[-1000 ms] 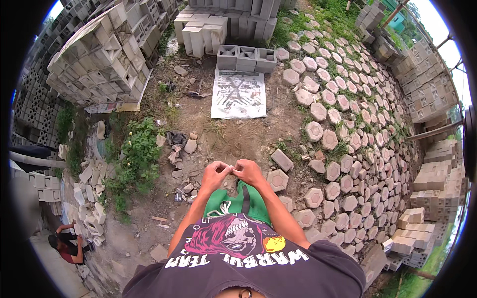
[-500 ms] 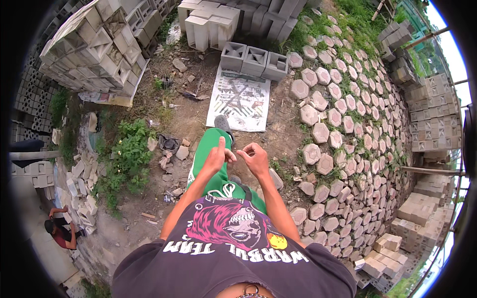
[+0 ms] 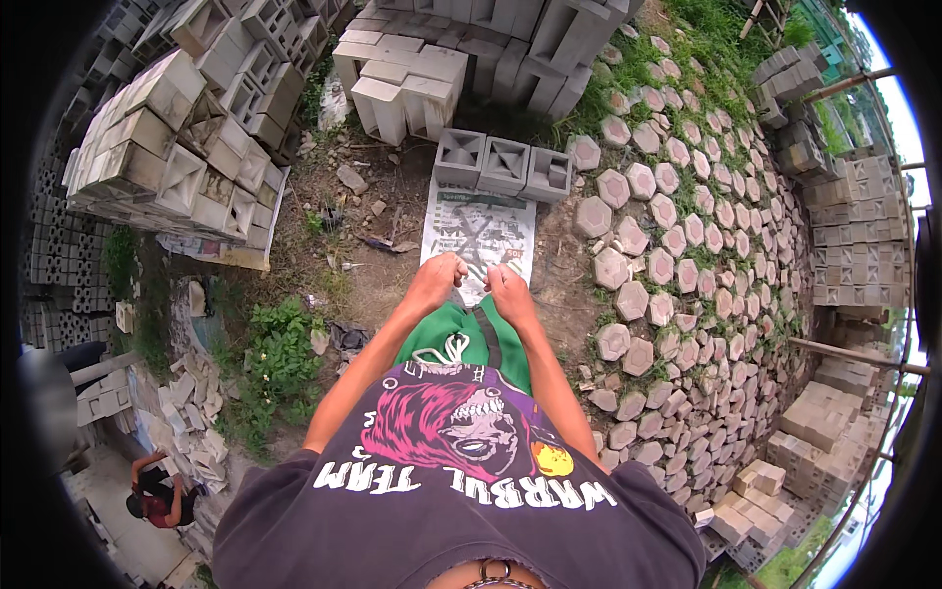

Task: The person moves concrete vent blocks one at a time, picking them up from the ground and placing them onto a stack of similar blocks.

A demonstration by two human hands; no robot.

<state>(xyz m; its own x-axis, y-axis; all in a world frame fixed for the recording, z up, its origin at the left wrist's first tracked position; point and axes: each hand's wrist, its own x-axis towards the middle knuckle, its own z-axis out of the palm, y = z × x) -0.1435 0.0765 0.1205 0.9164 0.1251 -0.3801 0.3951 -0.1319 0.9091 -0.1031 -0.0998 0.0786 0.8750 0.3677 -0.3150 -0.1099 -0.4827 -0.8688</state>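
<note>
My left hand [image 3: 436,282] is closed, its fingers curled inward, held out ahead of my green trousers [image 3: 453,334]. Beside it and a little apart, my right hand [image 3: 507,293] is curled the same way. Anything within either hand is hidden or too small to make out. Below and beyond them lies a printed white sheet [image 3: 496,234] on the dirt, partly covered by my hands. Along its far edge stands a row of three grey concrete vent blocks [image 3: 505,167]. Neither hand touches the blocks.
Stacked concrete blocks [image 3: 407,88] rise beyond the row, with a taller stack [image 3: 177,157] at the far left. Hexagonal pavers [image 3: 677,240] cover the ground on my right. Weeds [image 3: 275,344] and rubble [image 3: 182,412] lie left, near another person [image 3: 162,501].
Both hands have moved farther forward over the sheet, and their fingers have curled in more. My view has shifted, and the dark shoe seen earlier is now out of sight.
</note>
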